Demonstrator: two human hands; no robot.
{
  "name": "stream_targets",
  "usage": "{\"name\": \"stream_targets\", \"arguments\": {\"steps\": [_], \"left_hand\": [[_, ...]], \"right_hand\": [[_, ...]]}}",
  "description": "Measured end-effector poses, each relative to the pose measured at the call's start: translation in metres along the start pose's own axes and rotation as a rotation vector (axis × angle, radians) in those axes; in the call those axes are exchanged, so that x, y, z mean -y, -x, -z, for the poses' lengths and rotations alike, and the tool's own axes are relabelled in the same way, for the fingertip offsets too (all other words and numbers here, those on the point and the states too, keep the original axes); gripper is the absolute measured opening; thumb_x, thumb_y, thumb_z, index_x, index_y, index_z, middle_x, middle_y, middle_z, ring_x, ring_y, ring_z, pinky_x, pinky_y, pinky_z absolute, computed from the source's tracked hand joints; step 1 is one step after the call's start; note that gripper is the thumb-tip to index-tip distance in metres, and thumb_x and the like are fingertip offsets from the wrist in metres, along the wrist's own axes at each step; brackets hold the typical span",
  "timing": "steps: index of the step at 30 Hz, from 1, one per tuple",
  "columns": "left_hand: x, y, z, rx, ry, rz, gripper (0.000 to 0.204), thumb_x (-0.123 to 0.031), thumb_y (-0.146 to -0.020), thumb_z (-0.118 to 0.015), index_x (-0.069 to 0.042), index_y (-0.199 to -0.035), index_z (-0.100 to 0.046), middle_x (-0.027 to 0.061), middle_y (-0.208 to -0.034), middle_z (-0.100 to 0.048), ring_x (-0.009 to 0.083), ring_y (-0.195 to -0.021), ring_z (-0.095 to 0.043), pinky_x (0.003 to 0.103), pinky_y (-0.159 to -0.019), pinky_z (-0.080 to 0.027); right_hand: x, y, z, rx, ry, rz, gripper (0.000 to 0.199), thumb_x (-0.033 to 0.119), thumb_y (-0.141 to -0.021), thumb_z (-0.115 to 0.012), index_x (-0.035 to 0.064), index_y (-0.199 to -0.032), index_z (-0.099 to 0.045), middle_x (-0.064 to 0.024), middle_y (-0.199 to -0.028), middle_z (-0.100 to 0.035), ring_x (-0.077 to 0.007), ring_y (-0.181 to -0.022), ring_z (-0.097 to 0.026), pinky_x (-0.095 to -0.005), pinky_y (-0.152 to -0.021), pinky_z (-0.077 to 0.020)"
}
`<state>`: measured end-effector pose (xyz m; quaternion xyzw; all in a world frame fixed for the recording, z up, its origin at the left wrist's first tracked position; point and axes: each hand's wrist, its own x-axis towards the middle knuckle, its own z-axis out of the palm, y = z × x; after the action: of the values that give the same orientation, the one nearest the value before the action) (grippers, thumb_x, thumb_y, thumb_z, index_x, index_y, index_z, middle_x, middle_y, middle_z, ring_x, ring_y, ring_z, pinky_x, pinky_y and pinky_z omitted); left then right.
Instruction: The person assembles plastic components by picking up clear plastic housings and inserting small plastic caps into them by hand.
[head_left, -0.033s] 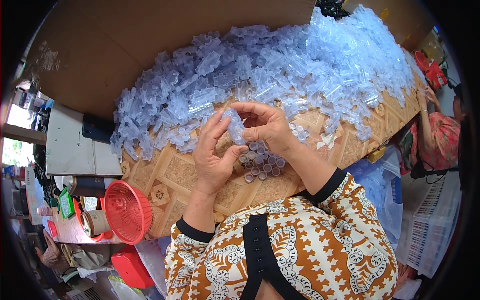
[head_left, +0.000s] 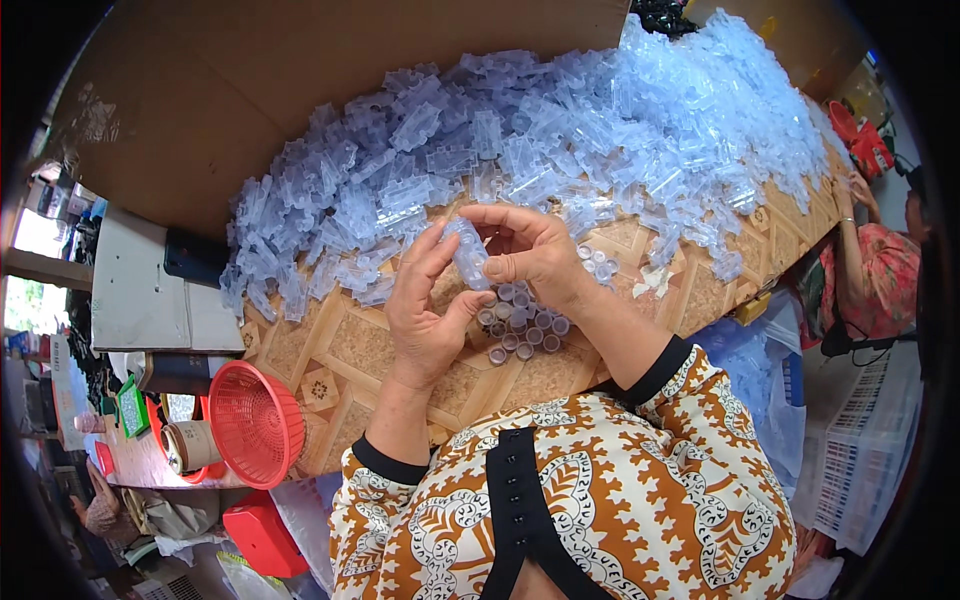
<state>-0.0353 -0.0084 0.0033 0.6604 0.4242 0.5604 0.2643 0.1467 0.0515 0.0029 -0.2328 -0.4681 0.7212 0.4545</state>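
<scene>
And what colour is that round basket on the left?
The round basket is bright red; the head view shows it best.

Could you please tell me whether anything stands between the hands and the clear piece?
Nothing visible does: the left hand and right hand both already hold the clear piece. The small caps and the plastic pile lie on the table, not between.
</scene>
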Motion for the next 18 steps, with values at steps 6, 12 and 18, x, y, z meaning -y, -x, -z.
{"name": "stream_targets", "arguments": {"steps": [6, 12, 18], "left_hand": [[-0.0047, -0.0034, 0.0004, 0.014, 0.066, 0.012, 0.065, 0.001, -0.072, -0.083, -0.007, -0.133, -0.061, 0.0157, -0.146, -0.052, 0.0278, -0.134, -0.052, 0.038, -0.109, -0.045], [-0.0021, -0.0021, 0.0009, 0.082, 0.105, 0.038, 0.066, 0.008, -0.077, -0.078, 0.001, -0.138, -0.053, 0.0183, -0.153, -0.041, 0.0264, -0.136, -0.048, 0.039, -0.113, -0.045], [-0.0041, -0.0032, -0.0021, 0.032, -0.03, 0.005, 0.065, -0.003, -0.071, -0.085, -0.009, -0.131, -0.062, 0.0132, -0.144, -0.056, 0.03, -0.133, -0.053, 0.04, -0.109, -0.045]], "right_hand": [[-0.0046, 0.001, -0.0029, 0.028, -0.067, 0.105, 0.067, 0.002, -0.076, -0.082, -0.0029, -0.137, -0.056, -0.0098, -0.126, -0.064, -0.0186, -0.116, -0.06, -0.0325, -0.102, -0.0492], [-0.0069, -0.0007, -0.0006, 0.023, -0.175, 0.064, 0.057, 0.003, -0.081, -0.078, -0.0024, -0.134, -0.058, -0.0108, -0.126, -0.065, -0.0187, -0.115, -0.061, -0.0327, -0.102, -0.0494], [-0.005, -0.0012, 0.0008, -0.018, -0.031, 0.074, 0.047, 0.007, -0.09, -0.07, -0.0016, -0.135, -0.059, -0.0103, -0.125, -0.065, -0.0162, -0.114, -0.061, -0.0316, -0.098, -0.0505]]}}
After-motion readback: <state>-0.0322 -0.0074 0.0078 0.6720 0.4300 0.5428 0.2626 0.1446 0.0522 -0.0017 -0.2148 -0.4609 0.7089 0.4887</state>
